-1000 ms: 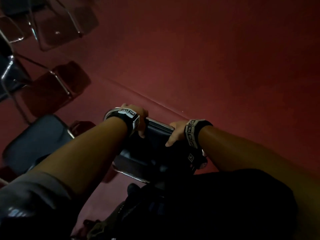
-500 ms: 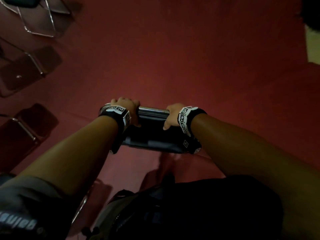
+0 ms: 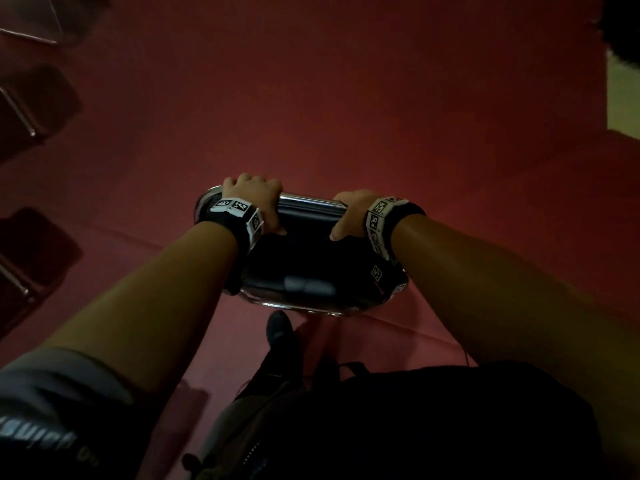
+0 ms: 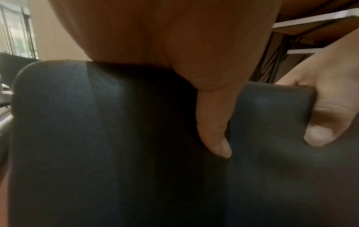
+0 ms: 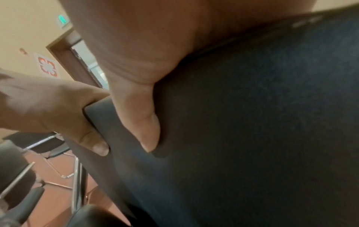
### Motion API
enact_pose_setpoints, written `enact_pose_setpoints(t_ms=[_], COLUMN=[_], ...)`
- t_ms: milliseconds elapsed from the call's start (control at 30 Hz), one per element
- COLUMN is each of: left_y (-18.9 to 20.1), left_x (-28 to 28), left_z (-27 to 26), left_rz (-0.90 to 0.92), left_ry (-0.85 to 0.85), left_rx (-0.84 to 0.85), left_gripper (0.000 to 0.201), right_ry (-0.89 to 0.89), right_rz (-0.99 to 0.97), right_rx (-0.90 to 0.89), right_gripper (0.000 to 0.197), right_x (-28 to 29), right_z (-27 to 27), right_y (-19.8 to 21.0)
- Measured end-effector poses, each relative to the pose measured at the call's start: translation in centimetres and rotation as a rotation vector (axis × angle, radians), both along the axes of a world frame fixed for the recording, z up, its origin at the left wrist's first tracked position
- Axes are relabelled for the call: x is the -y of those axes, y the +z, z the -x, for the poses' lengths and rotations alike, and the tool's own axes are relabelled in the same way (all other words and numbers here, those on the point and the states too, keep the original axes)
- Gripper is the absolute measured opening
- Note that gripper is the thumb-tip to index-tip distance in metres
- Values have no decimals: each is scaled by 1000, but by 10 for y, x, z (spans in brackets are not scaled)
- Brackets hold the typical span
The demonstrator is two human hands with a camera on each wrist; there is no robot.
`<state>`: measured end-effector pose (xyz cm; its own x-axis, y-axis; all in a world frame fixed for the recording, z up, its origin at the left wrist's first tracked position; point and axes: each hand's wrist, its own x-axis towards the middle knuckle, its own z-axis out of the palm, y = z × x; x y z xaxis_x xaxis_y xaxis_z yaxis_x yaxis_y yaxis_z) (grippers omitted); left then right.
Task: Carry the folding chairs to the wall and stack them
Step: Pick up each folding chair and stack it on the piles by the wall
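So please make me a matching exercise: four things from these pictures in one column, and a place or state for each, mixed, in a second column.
Things:
1. left hand
2. right hand
3. folding chair
4. red floor

Places or states:
A. held up between both arms, above the floor
B. grips the top of the chair, nearer the other chairs
C. spreads under everything
D. grips the top of the chair, on the side of the pale strip

Pairs: 1-B, 2-D, 3-A, 4-C
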<state>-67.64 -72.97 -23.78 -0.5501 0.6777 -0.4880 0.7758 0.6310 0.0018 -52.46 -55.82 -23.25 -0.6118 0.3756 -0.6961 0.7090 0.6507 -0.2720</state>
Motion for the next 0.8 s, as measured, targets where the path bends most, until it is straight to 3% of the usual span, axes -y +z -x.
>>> enact_pose_setpoints(t_ms=[100,167,367,433,533,667,800], left_y=[-2,-3,-11,-15,-19,-22,-29], left_x=[-10,-13,-13,-19,-38,-99,-183], left_z=[35,53,108,123,142,157,173], left_rz=[-9,-3,41,61,99,168,225], left_ry=[21,48,167,202,245,294,308], left_rx=[27,61,107,120,127,130,159], left_gripper=[89,89,86,84,82,84,102], right_ry=[79,108,121,195,286,327,297], right_rz=[-19,-24,122,66,-10,83,193], right_rx=[35,49,34,31,11,20,67], right_gripper=[60,52,75,86,84,76,74], right_x=[-15,-21,-41,-49,-65,-127,-211], right_z=[42,65,134,153,173,192,204], right_y=[5,7,5,4,-2,-12,-20])
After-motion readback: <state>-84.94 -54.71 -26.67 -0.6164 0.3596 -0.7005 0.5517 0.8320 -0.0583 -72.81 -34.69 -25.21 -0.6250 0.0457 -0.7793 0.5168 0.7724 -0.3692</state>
